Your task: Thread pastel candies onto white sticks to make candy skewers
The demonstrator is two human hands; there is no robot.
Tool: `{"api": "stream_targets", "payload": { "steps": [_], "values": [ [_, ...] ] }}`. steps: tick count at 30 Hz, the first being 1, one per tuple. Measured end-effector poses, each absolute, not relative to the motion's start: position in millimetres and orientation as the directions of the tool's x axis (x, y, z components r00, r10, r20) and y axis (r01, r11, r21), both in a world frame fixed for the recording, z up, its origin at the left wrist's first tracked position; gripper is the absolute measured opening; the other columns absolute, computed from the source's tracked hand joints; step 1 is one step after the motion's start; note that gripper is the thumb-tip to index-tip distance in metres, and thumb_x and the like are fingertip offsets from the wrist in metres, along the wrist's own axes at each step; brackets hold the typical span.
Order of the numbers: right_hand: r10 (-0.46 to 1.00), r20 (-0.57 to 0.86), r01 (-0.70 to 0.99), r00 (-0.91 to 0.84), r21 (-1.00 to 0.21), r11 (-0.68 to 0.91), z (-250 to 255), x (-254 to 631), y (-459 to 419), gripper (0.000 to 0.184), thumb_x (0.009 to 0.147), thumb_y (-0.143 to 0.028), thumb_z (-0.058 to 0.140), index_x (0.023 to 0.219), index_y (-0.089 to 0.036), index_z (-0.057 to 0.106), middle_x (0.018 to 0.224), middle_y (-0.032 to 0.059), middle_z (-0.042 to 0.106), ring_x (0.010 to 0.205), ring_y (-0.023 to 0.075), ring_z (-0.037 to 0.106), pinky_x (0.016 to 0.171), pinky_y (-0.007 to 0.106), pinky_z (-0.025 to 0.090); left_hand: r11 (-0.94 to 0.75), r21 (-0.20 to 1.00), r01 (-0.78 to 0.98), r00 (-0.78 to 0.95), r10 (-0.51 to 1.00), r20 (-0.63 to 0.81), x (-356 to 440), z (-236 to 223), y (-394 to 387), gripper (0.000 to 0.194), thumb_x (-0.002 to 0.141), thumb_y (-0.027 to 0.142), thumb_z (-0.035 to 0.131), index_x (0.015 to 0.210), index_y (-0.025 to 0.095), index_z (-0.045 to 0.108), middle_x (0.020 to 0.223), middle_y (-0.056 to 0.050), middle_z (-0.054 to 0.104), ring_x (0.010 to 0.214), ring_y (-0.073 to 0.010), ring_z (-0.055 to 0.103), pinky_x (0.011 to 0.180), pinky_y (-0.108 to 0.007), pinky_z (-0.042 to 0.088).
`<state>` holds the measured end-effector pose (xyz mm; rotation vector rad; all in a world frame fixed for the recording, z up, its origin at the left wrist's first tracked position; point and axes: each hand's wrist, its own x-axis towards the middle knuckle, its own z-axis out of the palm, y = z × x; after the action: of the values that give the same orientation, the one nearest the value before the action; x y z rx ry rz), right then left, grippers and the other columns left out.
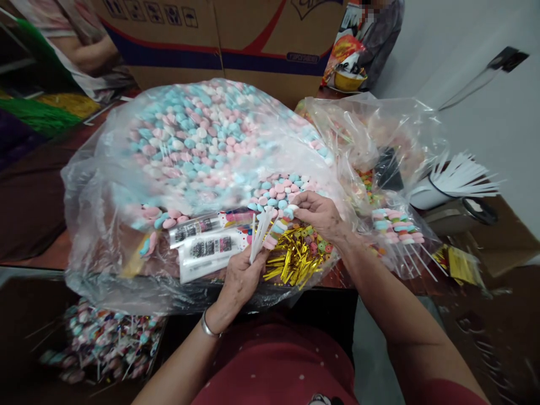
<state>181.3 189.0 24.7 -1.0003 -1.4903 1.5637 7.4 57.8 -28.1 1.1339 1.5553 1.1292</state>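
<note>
My left hand point(244, 273) is closed round a bunch of white sticks point(260, 233) that point up and away from me. Beside the sticks, a skewer of pink, blue and yellow candies point(274, 232) rises from the same hand. At its top end my right hand point(318, 214) pinches a white candy point(292, 210) between thumb and fingers. Loose pink, blue and white candies point(278, 190) lie just beyond, spilling from a large clear plastic bag point(97, 169). Gold twist ties point(293, 261) and small ring-shaped gummies point(320, 245) lie below my right hand.
Printed clear wrappers point(206, 253) lie left of my hands. Finished candy skewers point(399, 226) rest at right, near a container of white sticks point(453, 180). A box of wrapped skewers point(113, 343) stands lower left. A large carton point(223, 45) blocks the back; other people are behind.
</note>
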Motion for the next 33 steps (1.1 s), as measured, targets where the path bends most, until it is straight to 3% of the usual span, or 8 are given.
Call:
{"api": "stream_targets", "payload": {
  "steps": [4, 11, 15, 26, 33],
  "values": [
    [0.905, -0.014, -0.027, -0.424, -0.999, -0.028, 24.1, 178.7, 187.4, 0.022, 0.068, -0.029, 0.075, 0.082, -0.019, 0.061, 0.075, -0.0034, 0.066, 0.064, 0.0094, 0.063, 0.06, 0.024, 0.057, 0.166, 0.97, 0.175, -0.197, 0.972, -0.131, 7.3, -29.8, 57.2, 0.044, 0.086, 0.049, 0.057, 0.054, 0.02, 0.049, 0.049, 0.005, 0.044, 0.047, -0.0103, 0.038, 0.047, -0.023, 0.03],
    [0.926, 0.166, -0.005, -0.34, -0.985, 0.175, 19.5, 176.2, 189.8, 0.017, 0.067, -0.022, 0.071, 0.08, -0.019, 0.061, 0.076, -0.004, 0.061, 0.069, 0.0078, 0.059, 0.064, 0.021, 0.052, 0.163, 0.973, 0.166, -0.197, 0.972, -0.13, 7.8, -27.5, 57.3, 0.043, 0.085, 0.049, 0.057, 0.056, 0.02, 0.049, 0.05, 0.004, 0.045, 0.048, -0.0107, 0.039, 0.047, -0.023, 0.03],
    [0.912, 0.176, 0.015, -0.371, -0.981, 0.195, 18.1, 177.7, 188.1, 0.015, 0.07, -0.024, 0.07, 0.083, -0.019, 0.063, 0.079, -0.0023, 0.062, 0.074, 0.01, 0.06, 0.067, 0.024, 0.055, 0.166, 0.972, 0.164, -0.197, 0.971, -0.133, 7.8, -28.9, 57.7, 0.042, 0.085, 0.049, 0.057, 0.056, 0.02, 0.05, 0.05, 0.004, 0.045, 0.048, -0.0106, 0.039, 0.047, -0.023, 0.03],
    [0.867, 0.11, 0.053, -0.486, -0.987, 0.154, 14.8, 184.5, 181.4, 0.017, 0.074, -0.031, 0.075, 0.085, -0.019, 0.073, 0.081, -0.0004, 0.071, 0.073, 0.0112, 0.066, 0.067, 0.025, 0.057, 0.165, 0.972, 0.168, -0.218, 0.968, -0.127, 8.5, -30.7, 57.2, 0.042, 0.085, 0.05, 0.058, 0.056, 0.02, 0.051, 0.051, 0.004, 0.046, 0.049, -0.011, 0.04, 0.049, -0.023, 0.031],
    [0.952, 0.001, -0.155, -0.307, -0.987, -0.049, 13.7, 179.0, 175.0, 0.033, 0.07, -0.042, 0.08, 0.092, -0.022, 0.066, 0.081, -0.002, 0.073, 0.073, 0.0131, 0.069, 0.061, 0.025, 0.06, 0.133, 0.978, 0.158, -0.199, 0.975, -0.101, 10.3, -26.8, 57.4, 0.043, 0.084, 0.053, 0.058, 0.057, 0.02, 0.049, 0.051, 0.005, 0.044, 0.049, -0.0107, 0.037, 0.047, -0.023, 0.03]
  ]
}}
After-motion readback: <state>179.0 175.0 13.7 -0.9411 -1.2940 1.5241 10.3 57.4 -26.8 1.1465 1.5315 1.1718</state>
